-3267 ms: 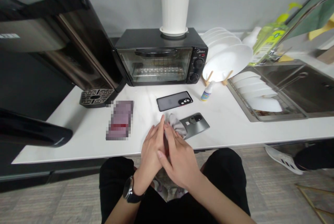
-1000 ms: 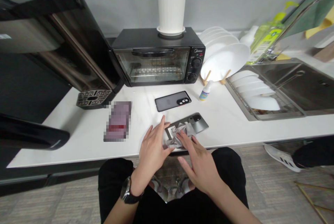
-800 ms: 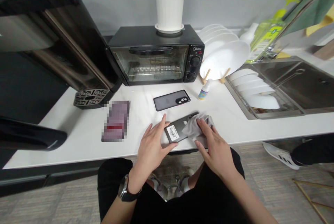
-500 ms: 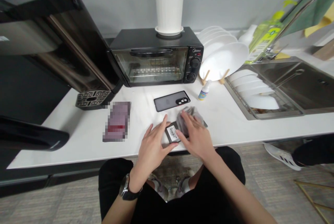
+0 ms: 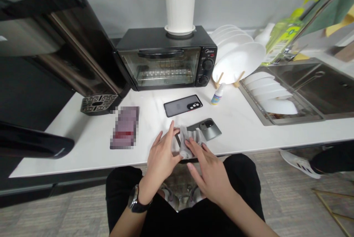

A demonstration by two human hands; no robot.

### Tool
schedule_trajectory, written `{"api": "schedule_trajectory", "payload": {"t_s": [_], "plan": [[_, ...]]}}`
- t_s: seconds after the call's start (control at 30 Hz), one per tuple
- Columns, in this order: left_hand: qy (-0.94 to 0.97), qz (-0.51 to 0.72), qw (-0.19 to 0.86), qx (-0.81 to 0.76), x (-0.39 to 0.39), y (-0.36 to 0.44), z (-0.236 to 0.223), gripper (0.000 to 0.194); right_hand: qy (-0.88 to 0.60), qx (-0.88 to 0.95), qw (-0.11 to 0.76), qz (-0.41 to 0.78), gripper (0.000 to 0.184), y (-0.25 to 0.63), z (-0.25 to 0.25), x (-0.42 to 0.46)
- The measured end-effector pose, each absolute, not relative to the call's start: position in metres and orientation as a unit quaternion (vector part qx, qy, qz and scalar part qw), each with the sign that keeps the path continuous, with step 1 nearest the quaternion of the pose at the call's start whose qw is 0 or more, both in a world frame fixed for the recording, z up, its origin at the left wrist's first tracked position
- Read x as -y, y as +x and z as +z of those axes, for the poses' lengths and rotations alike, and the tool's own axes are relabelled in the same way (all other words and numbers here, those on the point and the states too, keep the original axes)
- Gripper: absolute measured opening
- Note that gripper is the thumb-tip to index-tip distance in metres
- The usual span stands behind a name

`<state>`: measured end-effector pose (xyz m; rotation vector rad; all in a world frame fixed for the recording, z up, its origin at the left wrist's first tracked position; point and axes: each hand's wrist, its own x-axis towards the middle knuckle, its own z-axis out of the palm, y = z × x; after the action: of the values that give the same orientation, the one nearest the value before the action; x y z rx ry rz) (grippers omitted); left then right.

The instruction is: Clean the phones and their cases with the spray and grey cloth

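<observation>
A grey smartphone (image 5: pixel 213 130) lies back up near the counter's front edge, its camera block at the right end. My left hand (image 5: pixel 163 152) steadies its left end, thumb on the near edge and fingers at the far side. Under the fingertips of my right hand (image 5: pixel 208 168) a thin grey cloth (image 5: pixel 190 141) is bunched against the phone's back, covering its middle and left part. The right thumb stands apart from the cloth. Just beyond the phone lies a dark phone case (image 5: pixel 183 106) with a camera cutout. A small white spray bottle (image 5: pixel 217 94) stands to its right.
A pixelated purple packet (image 5: pixel 125 128) lies on the left of the white counter (image 5: pixel 91 148). Behind are a black toaster oven (image 5: pixel 166 60) and a coffee machine (image 5: pixel 96 63). White plates (image 5: pixel 238 62) stand in a rack beside the sink (image 5: pixel 312 93). Someone's shoe (image 5: pixel 300 164) shows at right.
My right hand has slid the cloth leftward and nearer me along the phone, uncovering the camera end and covering the white label. My left hand keeps its place at the left end.
</observation>
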<state>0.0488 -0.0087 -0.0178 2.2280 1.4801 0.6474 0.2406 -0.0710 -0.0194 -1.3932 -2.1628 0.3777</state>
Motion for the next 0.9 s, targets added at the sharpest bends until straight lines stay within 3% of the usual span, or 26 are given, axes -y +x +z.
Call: {"api": "schedule_trajectory", "payload": {"t_s": [0.27, 0.47, 0.67, 0.9], "plan": [[0.795, 0.242, 0.209, -0.516, 0.005, 0.049, -0.015, 0.110, -0.622, 0.737, 0.262, 0.033, 0.062, 0.311, -0.031, 0.038], [0.796, 0.244, 0.215, -0.511, 0.005, 0.050, -0.013, 0.106, -0.616, 0.743, 0.261, 0.017, 0.069, 0.295, -0.025, 0.004], [0.801, 0.242, 0.191, -0.514, 0.006, 0.046, -0.023, 0.102, -0.516, 0.811, 0.257, 0.103, 0.065, 0.225, -0.012, 0.007], [0.793, 0.226, 0.178, -0.536, 0.010, 0.042, -0.024, 0.113, -0.481, 0.823, 0.266, 0.142, 0.068, 0.202, -0.013, 0.052]]}}
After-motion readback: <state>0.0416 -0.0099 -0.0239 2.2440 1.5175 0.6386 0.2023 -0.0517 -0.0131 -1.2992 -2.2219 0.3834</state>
